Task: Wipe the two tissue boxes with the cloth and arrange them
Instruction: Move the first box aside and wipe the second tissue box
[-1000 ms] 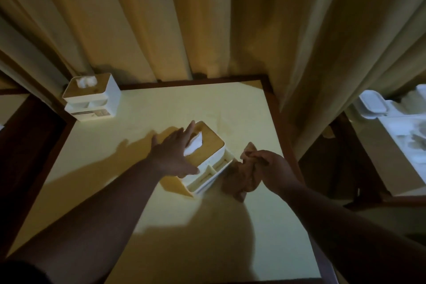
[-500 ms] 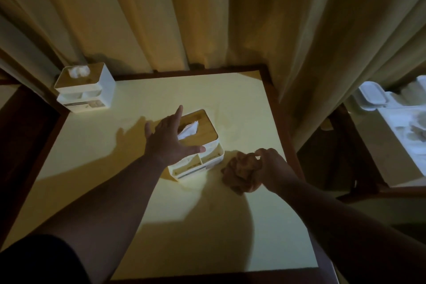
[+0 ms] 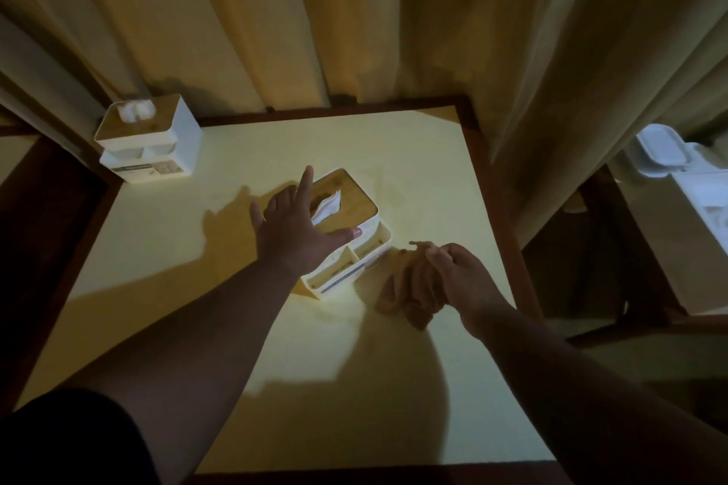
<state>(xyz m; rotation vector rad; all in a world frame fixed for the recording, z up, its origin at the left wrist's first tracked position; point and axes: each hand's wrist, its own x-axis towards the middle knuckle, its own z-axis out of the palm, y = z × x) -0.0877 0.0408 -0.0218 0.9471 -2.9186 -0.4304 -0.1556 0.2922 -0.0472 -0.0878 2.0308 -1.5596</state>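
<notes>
Fingers spread, my left hand (image 3: 293, 232) presses the near tissue box (image 3: 354, 244); my right hand (image 3: 459, 280) grips the bunched cloth (image 3: 405, 287) just beside it.

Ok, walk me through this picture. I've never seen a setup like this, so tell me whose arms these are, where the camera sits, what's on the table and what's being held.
There is no machine here. A person wears a camera on the head, looking forward and down, so the two bare arms reaching in from the bottom are that person's own.

The left hand lies with its fingers spread flat on the near tissue box, a white box with a wooden lid and a tissue poking out, in the middle of the yellow table. The right hand has a closed grip on a bunched brown cloth, which sits just beside that box's front corner.

A second tissue box of the same kind stands alone at the far left corner. Curtains hang behind the table. The white things at the right edge are too dim to name.
</notes>
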